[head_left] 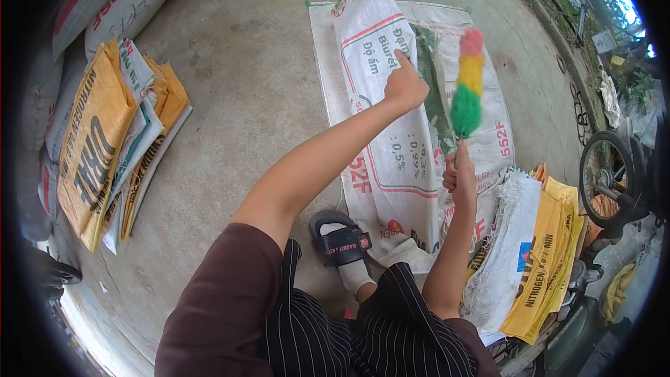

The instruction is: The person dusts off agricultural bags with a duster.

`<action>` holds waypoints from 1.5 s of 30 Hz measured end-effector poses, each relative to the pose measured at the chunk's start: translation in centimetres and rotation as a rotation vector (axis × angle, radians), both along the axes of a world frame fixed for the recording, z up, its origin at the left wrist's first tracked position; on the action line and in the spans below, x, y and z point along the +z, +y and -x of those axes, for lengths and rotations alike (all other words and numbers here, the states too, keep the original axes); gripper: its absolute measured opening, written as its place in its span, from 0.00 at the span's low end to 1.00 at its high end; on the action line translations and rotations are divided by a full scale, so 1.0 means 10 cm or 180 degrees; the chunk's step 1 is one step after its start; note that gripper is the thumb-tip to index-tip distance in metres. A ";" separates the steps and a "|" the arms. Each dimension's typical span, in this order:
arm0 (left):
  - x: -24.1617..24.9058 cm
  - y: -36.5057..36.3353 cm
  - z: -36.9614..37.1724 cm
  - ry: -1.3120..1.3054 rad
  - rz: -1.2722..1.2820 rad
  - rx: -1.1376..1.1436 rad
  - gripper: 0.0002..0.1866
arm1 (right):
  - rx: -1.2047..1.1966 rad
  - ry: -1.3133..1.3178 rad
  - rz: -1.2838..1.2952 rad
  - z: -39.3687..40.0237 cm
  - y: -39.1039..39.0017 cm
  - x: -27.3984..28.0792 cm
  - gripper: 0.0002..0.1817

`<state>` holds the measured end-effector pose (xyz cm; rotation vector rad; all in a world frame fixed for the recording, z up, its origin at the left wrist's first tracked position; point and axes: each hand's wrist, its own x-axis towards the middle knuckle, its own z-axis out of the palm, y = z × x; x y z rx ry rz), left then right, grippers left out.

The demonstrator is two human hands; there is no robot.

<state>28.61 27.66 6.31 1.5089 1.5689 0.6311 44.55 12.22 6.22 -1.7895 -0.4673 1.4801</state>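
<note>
My right hand [460,171] is closed round the handle of a fluffy duster [467,94], pink at the top, yellow in the middle and green at the bottom. The duster points away from me above the right part of the sacks. My left hand [407,85] is over a partly folded white sack [391,126] with green print; its index finger points forward and the other fingers are curled, with nothing seen in them. Under that sack lies a wider white sack [502,115] with red print, flat on the concrete floor. A dark green patch shows between them.
Folded yellow and white sacks [91,146] are stacked at the left, near full sacks [125,10] at the upper left. Another pile of folded sacks [548,258] lies at the lower right. A bicycle wheel [606,178] stands at the right edge. My sandalled foot [340,244] is beside the sacks.
</note>
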 end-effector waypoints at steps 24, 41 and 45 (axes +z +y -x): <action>-1.51 -0.67 0.44 -0.1284 0.1923 0.0559 0.31 | 0.0421 -0.3985 0.0007 -0.44 -0.54 -1.15 0.17; 1.94 -1.20 4.02 -0.2478 -0.3042 0.3338 0.12 | -0.0421 -0.3367 -0.0994 -0.42 -1.11 -0.98 0.24; 1.88 -1.62 5.21 -0.2423 -0.3662 0.4127 0.15 | -0.0029 -0.3118 -0.0538 0.10 -0.97 -0.91 0.20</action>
